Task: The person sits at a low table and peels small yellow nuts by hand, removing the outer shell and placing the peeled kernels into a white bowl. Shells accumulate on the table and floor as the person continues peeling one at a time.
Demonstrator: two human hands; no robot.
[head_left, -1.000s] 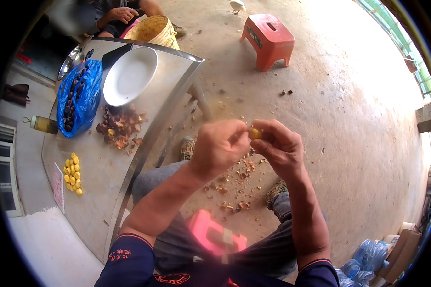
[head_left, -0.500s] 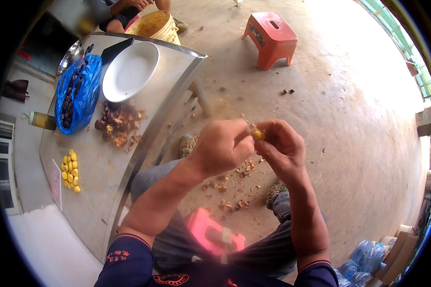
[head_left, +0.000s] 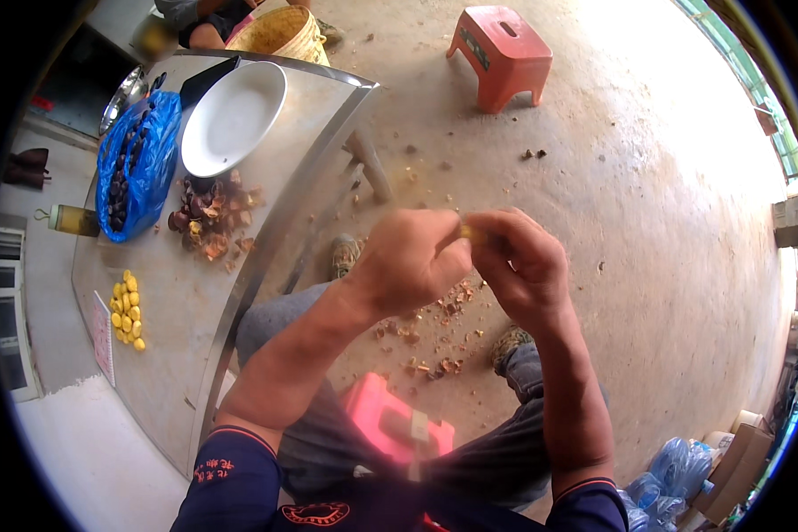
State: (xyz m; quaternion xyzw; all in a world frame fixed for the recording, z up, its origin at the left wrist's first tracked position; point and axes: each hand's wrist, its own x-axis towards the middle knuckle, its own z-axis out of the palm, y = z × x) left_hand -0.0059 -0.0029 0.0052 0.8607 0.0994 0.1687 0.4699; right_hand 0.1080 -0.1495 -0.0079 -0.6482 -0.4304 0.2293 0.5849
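Note:
Over the floor in front of my knees, my two hands meet. Between the thumb and fingers of my right hand is a peeled yellow chestnut, mostly covered by the fingers. My left hand is closed in a fist against it; whatever its fingers grip is hidden. On the table to my left lie several peeled yellow chestnuts in a cluster. Farther back are a heap of brown shells, an open blue plastic bag of dark chestnuts, and a white oval dish.
A metal bowl and a bottle of yellowish liquid stand along the table's far left. Beyond are a yellow bucket and a seated person. A red stool stands ahead; a pink stool sits between my legs. Shell scraps litter the floor.
My hands have shifted slightly upward in the picture and the right fingers now cover more of the chestnut. The surroundings have slid a little up and left in the view.

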